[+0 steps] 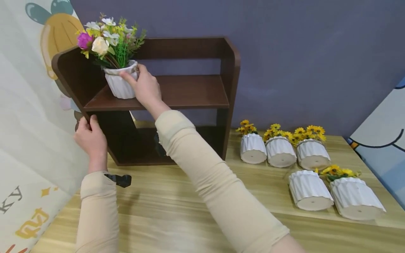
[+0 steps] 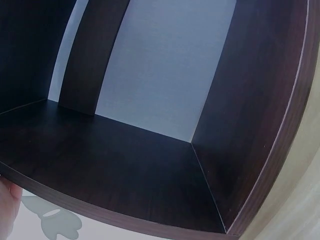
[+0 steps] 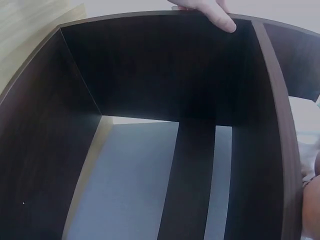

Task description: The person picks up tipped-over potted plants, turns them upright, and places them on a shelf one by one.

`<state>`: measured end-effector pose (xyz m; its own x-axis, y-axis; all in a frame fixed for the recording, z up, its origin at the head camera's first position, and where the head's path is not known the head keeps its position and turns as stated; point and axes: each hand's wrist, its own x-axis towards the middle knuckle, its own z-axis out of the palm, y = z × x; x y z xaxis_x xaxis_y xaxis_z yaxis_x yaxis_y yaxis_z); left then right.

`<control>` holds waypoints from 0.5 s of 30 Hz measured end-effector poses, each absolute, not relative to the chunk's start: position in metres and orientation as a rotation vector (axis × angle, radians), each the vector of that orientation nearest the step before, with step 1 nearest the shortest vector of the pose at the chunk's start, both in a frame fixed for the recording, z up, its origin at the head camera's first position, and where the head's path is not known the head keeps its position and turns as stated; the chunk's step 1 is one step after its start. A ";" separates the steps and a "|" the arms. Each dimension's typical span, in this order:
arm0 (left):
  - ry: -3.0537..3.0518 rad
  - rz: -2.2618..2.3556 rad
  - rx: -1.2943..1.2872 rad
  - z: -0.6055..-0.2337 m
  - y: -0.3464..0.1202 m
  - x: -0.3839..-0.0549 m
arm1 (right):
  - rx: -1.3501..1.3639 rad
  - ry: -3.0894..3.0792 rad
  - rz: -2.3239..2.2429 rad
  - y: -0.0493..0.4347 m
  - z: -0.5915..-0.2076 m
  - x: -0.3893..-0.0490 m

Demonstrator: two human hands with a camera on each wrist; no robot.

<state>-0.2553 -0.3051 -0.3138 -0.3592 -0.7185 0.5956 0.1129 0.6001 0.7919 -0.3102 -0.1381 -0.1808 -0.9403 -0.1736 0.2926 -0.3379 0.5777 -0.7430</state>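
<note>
At the left end of the brown wooden shelf unit [image 1: 190,91], my right hand [image 1: 147,86] grips a white ribbed flowerpot [image 1: 118,86] by its upper side, thumb across the front near the twine. The pot sits upright at the upper board and carries mixed artificial flowers [image 1: 107,40] in purple, cream, white and yellow. Lower down, my left hand [image 1: 91,140] pinches the front edge of the unit's left side panel [image 1: 71,86]. In the right wrist view the left thumb [image 3: 222,20] lies over that panel's inner face. Only a bit of the left hand [image 2: 7,207] shows in the left wrist view.
Right of the unit, several white pots with yellow flowers lie tipped over on the wooden table [image 1: 158,207], bases toward me; one is a front pot [image 1: 310,188]. A grey-blue wall [image 1: 300,63] rises behind. A printed white cloth [image 1: 28,116] hangs at the left.
</note>
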 end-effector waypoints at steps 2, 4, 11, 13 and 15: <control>-1.736 -0.944 0.498 -0.316 -0.303 -0.255 | 0.413 -2.630 1.287 -0.139 -0.183 -0.310; -1.733 -0.946 0.501 -0.317 -0.302 -0.256 | 0.421 -2.640 1.270 -0.138 -0.185 -0.310; -1.748 -0.968 0.504 -0.319 -0.303 -0.255 | 0.390 -2.686 1.048 -0.135 -0.186 -0.303; -1.750 -0.965 0.498 -0.318 -0.304 -0.256 | 0.318 -2.689 0.952 -0.134 -0.184 -0.299; -1.744 -0.976 0.496 -0.317 -0.305 -0.256 | 0.260 -2.698 0.867 -0.133 -0.183 -0.295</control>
